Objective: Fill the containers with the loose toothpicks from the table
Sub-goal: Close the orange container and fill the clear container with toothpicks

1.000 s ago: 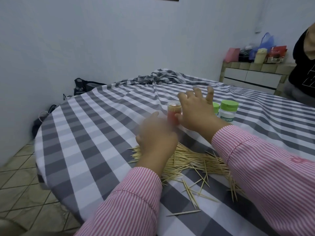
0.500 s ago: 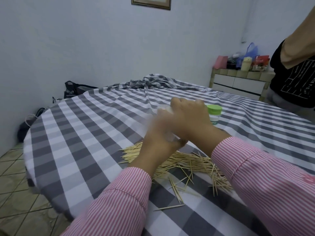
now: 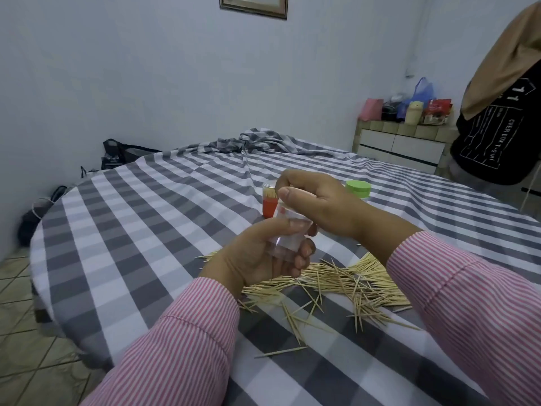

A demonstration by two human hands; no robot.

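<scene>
Left hand point(image 3: 257, 256) is wrapped around a clear container point(image 3: 288, 230) held up over the surface point(image 3: 152, 230), right hand point(image 3: 316, 200) pinching its top. Behind sit one red-bottomed container point(image 3: 270, 200) and one green-lidded one point(image 3: 358, 189). Pale toothpicks point(image 3: 345, 282) lie scattered in one heap below, way too many to count.

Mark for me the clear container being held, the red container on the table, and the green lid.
clear container point(image 3: 288, 231): head view, on its transparent wall between both hands.
red container point(image 3: 269, 207): head view, on its red lower body.
green lid point(image 3: 358, 189): head view, on the lid's front side, right of the right hand.
</scene>
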